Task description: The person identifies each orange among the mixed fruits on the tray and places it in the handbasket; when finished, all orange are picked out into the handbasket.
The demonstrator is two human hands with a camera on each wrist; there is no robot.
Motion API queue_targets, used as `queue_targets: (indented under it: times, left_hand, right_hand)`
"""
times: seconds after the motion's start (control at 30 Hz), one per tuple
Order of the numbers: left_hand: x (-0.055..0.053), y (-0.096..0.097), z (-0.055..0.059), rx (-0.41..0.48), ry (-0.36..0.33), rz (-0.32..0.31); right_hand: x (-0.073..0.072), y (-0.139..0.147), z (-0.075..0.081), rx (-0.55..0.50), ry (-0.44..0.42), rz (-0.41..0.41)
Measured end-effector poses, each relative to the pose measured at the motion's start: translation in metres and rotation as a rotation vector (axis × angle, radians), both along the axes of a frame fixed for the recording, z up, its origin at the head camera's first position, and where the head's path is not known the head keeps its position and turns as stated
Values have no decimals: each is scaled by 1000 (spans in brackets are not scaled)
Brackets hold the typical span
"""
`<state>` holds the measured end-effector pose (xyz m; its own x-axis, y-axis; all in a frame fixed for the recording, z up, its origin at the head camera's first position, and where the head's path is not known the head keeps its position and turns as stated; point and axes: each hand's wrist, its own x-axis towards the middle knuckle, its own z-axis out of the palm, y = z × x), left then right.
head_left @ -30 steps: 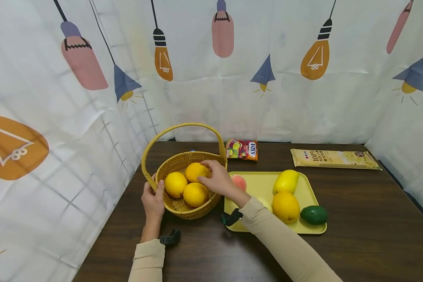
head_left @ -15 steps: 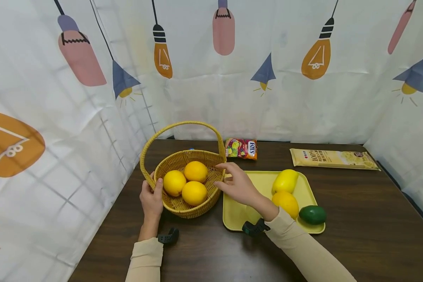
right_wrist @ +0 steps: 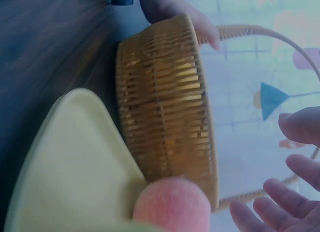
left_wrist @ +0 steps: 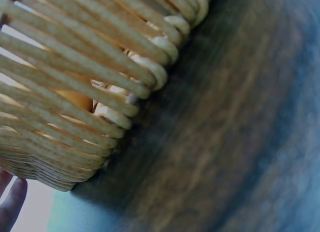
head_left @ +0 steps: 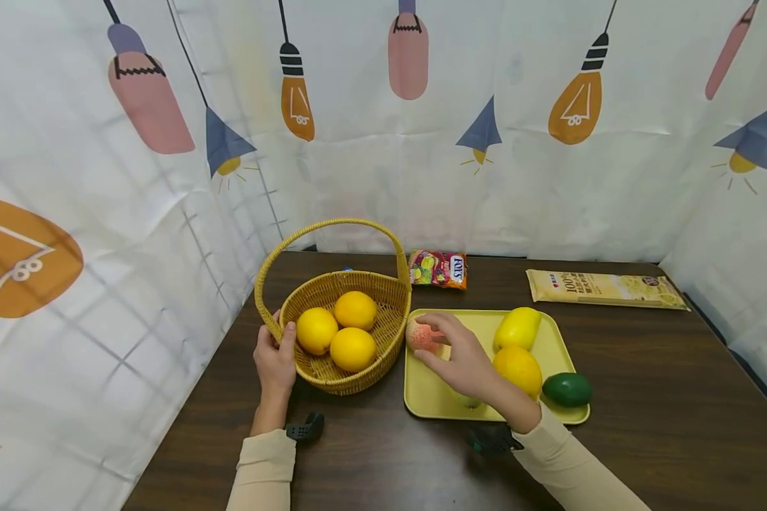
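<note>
My left hand [head_left: 276, 365] grips the left side of a woven basket [head_left: 351, 387] at the foot of its handle. Three oranges [head_left: 353, 350] sit inside the basket. Over the left part of a yellow tray [head_left: 422, 401] hovers my right hand [head_left: 463, 358], fingers spread and holding nothing. Closest to its fingertips lies a peach [head_left: 423, 336] on the tray; the right wrist view shows the peach [right_wrist: 172, 204] apart from the fingers [right_wrist: 272, 197]. A pale green fruit [head_left: 468, 400] is mostly hidden beneath the right hand. Basket slats [left_wrist: 65, 92] fill much of the left wrist view.
Also on the tray are a yellow mango-like fruit [head_left: 517, 328], another orange [head_left: 518, 370] and a dark green avocado [head_left: 567, 389]. Behind stand a small candy bag [head_left: 437, 270] and a long yellow packet [head_left: 607, 289]. A printed curtain [head_left: 511, 191] borders the dark wooden table [head_left: 371, 461].
My right hand has let go of an orange in the basket and moved right, out over the tray beside the peach. The left hand keeps its hold on the basket.
</note>
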<state>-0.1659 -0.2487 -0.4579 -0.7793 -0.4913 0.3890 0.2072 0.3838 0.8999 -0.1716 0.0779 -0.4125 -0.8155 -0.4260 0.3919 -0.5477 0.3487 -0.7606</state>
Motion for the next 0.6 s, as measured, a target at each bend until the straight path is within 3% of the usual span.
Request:
queue_targets:
  times: [0.13,0.2,0.33,0.47,0.6]
  left_hand:
    - [-11,-9,-18,9,-4,12]
    - [-12,-10,-21,1,-2,23]
    - [-12,-10,-21,-7,-10,35]
    - [-11,-10,-20,-2,-22,28]
    - [-6,-6,-11,19,-22,1]
  right_hand:
    - [6,16,-5,-28,-10,-29]
    - [8,24,-8,-35,-26,-57]
    - [11,40,-13,-23,-31,-115]
    - [13,57,-16,15,22,-153]
    - [12,74,-18,53,70,-186]
